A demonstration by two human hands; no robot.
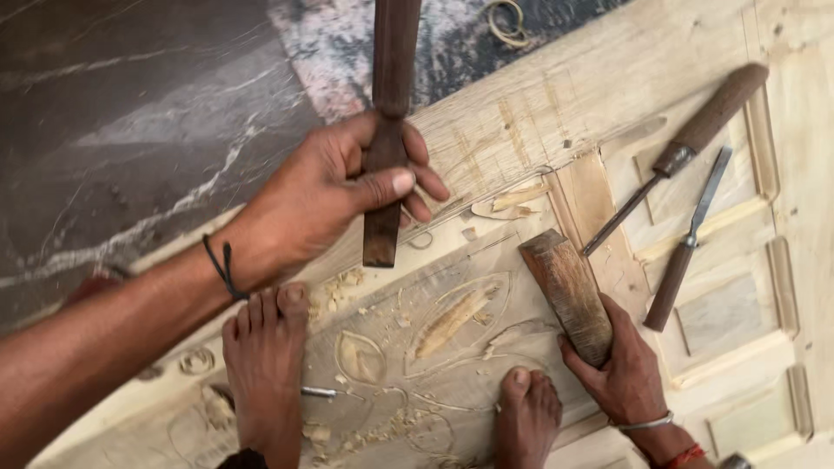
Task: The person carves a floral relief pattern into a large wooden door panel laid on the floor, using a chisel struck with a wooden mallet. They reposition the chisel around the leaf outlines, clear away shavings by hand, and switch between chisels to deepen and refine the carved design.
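At the bottom of the frame two bare feet, one at lower left (261, 365) and one at lower centre (527, 412), are planted on a pale wooden door panel (608, 78), apparently to pin it flat while it is carved. Between them lies a carved leaf motif (456, 317), strewn with wood chips (347, 282); a slim metal tool (321, 393) pokes out beside the left foot. At lower right, the right hand (621, 369) is closed around the base of a wooden mallet block (566, 291), whose head slants up toward the carving. At centre left, the left hand (334, 191) is wrapped firmly around a long dark wooden tool (387, 130), held upright with its lower end just above the panel's edge. Two spare chisels, one round-handled (695, 139) and one slimmer (691, 243), are laid in the recessed panels at upper right, within reach yet apart from the work. Beyond the panel's upper-left edge, open marble floor (130, 130) is seen.
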